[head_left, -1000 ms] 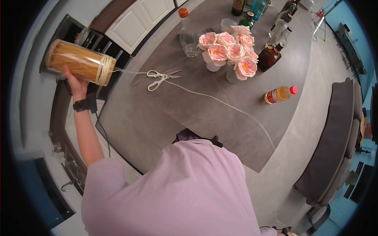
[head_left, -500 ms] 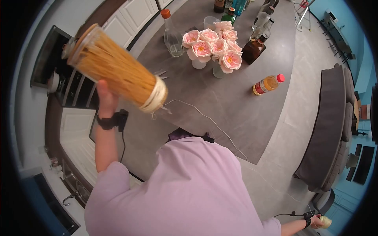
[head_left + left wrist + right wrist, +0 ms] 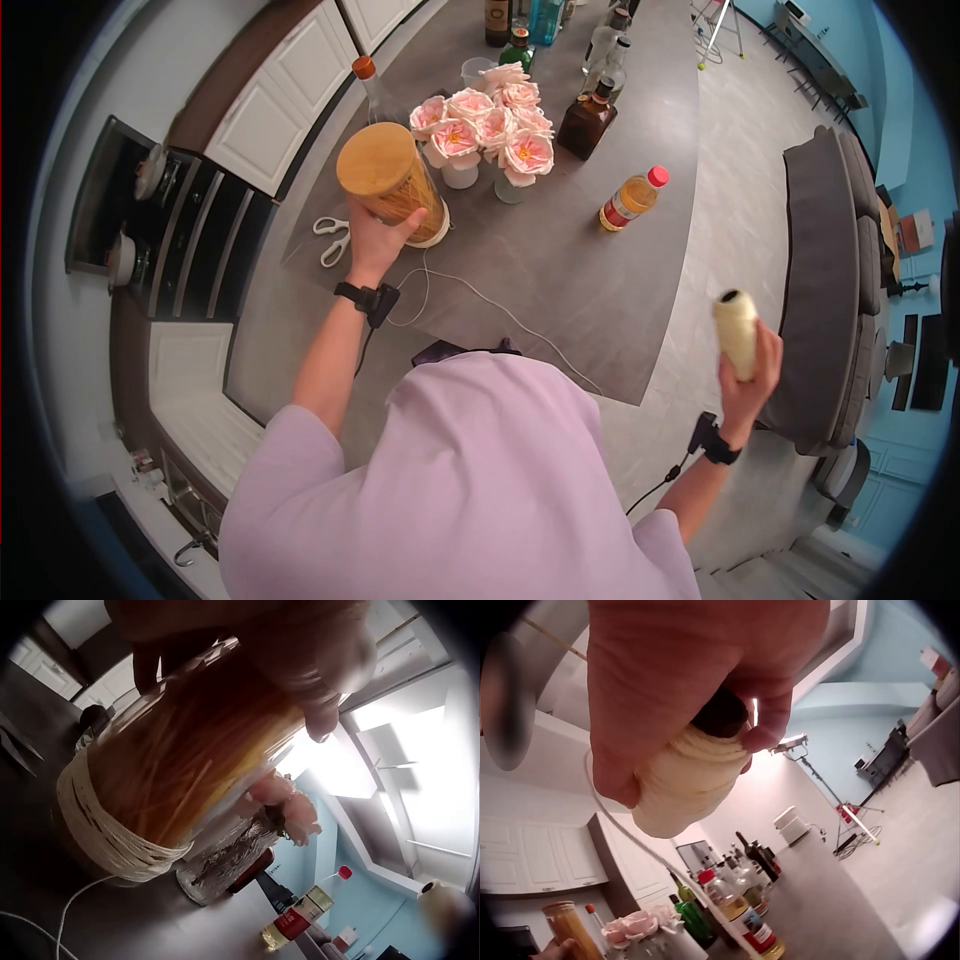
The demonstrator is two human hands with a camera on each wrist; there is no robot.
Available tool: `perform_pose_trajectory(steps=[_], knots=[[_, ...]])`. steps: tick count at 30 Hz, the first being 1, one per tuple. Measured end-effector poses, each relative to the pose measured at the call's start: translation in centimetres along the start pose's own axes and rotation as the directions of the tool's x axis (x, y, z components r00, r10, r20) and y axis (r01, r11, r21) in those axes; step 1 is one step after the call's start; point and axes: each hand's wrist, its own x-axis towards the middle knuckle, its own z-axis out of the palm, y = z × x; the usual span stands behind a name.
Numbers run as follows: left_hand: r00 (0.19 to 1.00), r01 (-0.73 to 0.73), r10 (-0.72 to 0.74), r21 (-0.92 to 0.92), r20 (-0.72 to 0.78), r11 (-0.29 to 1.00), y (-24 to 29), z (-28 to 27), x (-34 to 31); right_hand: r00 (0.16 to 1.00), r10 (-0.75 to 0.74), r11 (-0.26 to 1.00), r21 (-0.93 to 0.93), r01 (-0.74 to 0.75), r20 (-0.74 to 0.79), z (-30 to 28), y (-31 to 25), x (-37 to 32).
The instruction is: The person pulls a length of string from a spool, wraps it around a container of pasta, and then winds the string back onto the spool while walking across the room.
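My left hand point(image 3: 378, 240) grips a clear jar of spaghetti point(image 3: 408, 200) with a round wooden lid, its base close over the table. Cream cord point(image 3: 112, 840) is wound in several turns around the jar's lower end, as the left wrist view shows. From there a loose strand point(image 3: 490, 300) runs across the table to its front edge. Out to the right, beyond the table, my right hand point(image 3: 755, 385) holds a spool of cream cord point(image 3: 737, 338), fingers and thumb curled round it. The dark end of its core shows in the right wrist view.
White-handled scissors point(image 3: 333, 240) lie left of the jar, blades hidden behind it. Pink roses point(image 3: 490, 125) in vases stand just behind. A red-capped bottle point(image 3: 632, 200) is to their right, a brown bottle point(image 3: 587, 122) and several others farther back. A grey sofa point(image 3: 835, 300) stands at the right.
My left hand has brought the jar from the far left to over the table, turning it lid up. The right hand has risen into view from the lower right with the spool.
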Motion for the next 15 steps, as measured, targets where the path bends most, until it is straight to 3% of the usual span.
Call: perform_pose_trajectory(steps=[1,3,5,10,15], knots=[[1.0,0.004,-0.004,0.029,-0.005,1.0,-0.2,0.0,-0.1,0.998,-0.026,0.999,0.023,0.025,0.049,1.3,-1.5,0.8],[1.0,0.007,-0.006,0.062,-0.01,0.998,-1.4,0.1,-0.3,0.991,-0.131,0.983,0.128,0.13,0.001,4.0,-3.6,2.0],[0.999,0.037,-0.036,0.073,-0.012,0.997,-2.8,0.3,-0.6,0.992,-0.123,0.953,0.28,0.12,-0.007,6.7,-5.0,2.4],[0.999,0.032,-0.031,0.116,-0.015,0.993,-2.1,1.0,-1.4,0.986,-0.115,0.913,0.403,0.058,0.119,10.8,-9.4,3.9],[0.998,0.053,-0.051,0.122,-0.02,0.991,-2.7,1.3,-1.0,0.974,-0.134,0.93,0.362,0.059,0.184,12.3,-12.1,5.4]])
